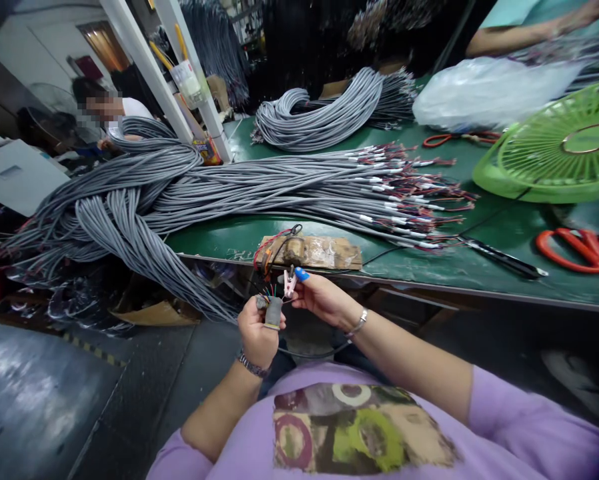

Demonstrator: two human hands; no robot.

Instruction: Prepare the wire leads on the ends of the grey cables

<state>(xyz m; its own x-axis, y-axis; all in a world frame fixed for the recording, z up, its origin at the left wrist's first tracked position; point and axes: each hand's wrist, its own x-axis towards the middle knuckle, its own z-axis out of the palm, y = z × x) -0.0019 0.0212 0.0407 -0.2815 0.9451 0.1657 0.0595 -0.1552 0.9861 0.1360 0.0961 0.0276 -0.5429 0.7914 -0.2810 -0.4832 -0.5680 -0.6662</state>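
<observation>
Near the front edge of the green table, my left hand [259, 333] is closed round a small grey connector block [273, 312], from whose top thin coloured wires stick up. Just right of it, my right hand [322, 300] pinches a thin wire that runs to the block. A pale pink clip [289, 283] stands at the fingertips of my right hand, by the blue-covered thumb or finger. Right behind the hands lies a wooden board [329, 253] with a brownish lump, a black cable loop and red wire on it.
Bundles of grey cables [259, 183] cover the green table [429, 273]. To the right are a black-handled tool [504, 258], orange scissors [579, 250], a green fan [559, 147] and a plastic bag [489, 93]. A person [129, 110] sits back left; another's arm [529, 33] shows top right.
</observation>
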